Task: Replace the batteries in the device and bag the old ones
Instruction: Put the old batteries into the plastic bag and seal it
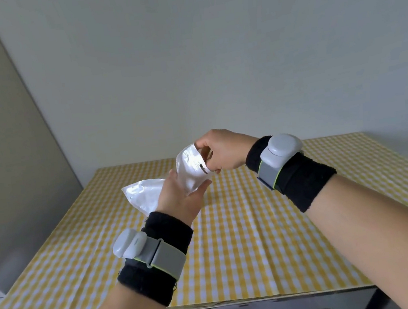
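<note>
Clear plastic bag [189, 171] hangs between our hands above the desk [246, 226]. Our left hand [180, 196] grips its lower part. Our right hand [220, 152] pinches its top edge.

Bag [151, 195] contents: cannot be told through the glare.
Left hand [181, 196] fingers: hidden behind the bag.
Table [260, 237] right corner: cut off by the edge.

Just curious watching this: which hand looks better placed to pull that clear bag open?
Probably the right hand: its fingertips already pinch the plastic bag at its upper edge. The left hand cradles the bag from below, steadying it above the checked table.
</note>
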Demonstrator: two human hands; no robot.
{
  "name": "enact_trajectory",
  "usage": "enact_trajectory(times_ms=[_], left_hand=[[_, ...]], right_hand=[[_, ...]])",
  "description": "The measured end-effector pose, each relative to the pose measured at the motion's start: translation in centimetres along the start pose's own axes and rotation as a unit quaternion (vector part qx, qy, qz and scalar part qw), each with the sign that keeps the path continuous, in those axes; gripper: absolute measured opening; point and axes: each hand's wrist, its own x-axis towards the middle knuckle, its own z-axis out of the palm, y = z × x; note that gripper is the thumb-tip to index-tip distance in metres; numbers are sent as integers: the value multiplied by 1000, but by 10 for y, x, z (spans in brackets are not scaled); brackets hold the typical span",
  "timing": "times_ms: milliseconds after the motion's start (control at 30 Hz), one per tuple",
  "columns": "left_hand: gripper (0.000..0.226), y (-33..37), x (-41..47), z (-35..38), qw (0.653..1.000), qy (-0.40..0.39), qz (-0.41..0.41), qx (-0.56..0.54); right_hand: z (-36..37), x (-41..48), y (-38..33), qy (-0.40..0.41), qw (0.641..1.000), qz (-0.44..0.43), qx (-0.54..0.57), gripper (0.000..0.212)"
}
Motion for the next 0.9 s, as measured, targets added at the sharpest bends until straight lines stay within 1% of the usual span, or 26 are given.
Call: enact_trajectory(times_ms=[67, 200, 233, 267, 300, 333, 367, 400, 433, 467, 500, 533, 567, 600, 633, 667, 700, 733, 767, 800, 833, 900], left_hand=[[57, 3, -2, -2, 1000, 7, -3, -10], [60, 1, 0, 0, 996, 11, -33, -77], [59, 1, 0, 1, 991, 7, -61, -117], [57, 2, -1, 2, 983, 2, -78, -164], [53, 6, -2, 5, 965, -23, -118, -232], [47, 10, -4, 6, 940, -33, -150, -305], [38, 13, -7, 2, 909, -61, -180, -370], [29, 22, -10, 0, 887, -71, -189, -416], [30, 31, -14, -3, 838, -92, -209, -495], [36, 37, -15, -3, 764, -115, -254, -582], [40, 38, -15, 0, 730, -130, -280, -610], [43, 40, -16, 2, 728, -133, -298, -603], [47, 39, -18, 3, 737, -145, -309, -583], [53, 39, -20, 3, 730, -169, -316, -582], [59, 39, -19, 5, 724, -193, -322, -579], [66, 41, -23, 8, 726, -226, -322, -564], [73, 42, -21, 7, 739, -250, -316, -539], [80, 47, -22, 15, 749, -275, -316, -514], [87, 51, -22, 23, 770, -289, -310, -477], [90, 52, -20, 26, 796, -294, -299, -435], [87, 56, -20, 36, 830, -298, -286, -375], [68, 67, -26, 56, 908, -287, -216, -217]], right_hand=[[-3, 0, -1, 13, 999, -3, 29, 33], [-7, -4, -6, 54, 987, -11, 151, 19], [-8, -6, -7, 72, 985, -11, 156, 25], [-8, -7, -8, 88, 986, -15, 143, 38], [-9, -10, -8, 94, 988, -19, 122, 53], [-9, -14, -9, 85, 991, -24, 102, 72], [-8, -17, -9, 62, 994, -25, 80, 92], [-6, -20, -10, 33, 997, -24, 61, 108], [-3, -22, -10, 5, 999, -19, 40, 118], [1, -23, -10, -12, 999, -14, 28, 121], [3, -25, -9, -12, 1000, -5, 26, 115], [4, -27, -7, 3, 999, 4, 36, 99], [2, -30, -4, 22, 999, 7, 44, 74], [-1, -31, -2, 37, 998, 4, 42, 46], [-6, -36, 3, 53, 998, 6, 23, 24], [-10, -45, 9, 69, 998, 5, 2, 12], [-13, -45, 12, 80, 997, 2, -11, 14], [-17, -57, 22, 94, 995, 17, -10, 20], [-20, -67, 31, 105, 994, 34, 8, 20], [-22, -69, 37, 112, 993, 41, 12, 15], [-25, -80, 43, 126, 991, 51, 10, 11], [-31, -103, 58, 141, 986, 90, -10, 15]])
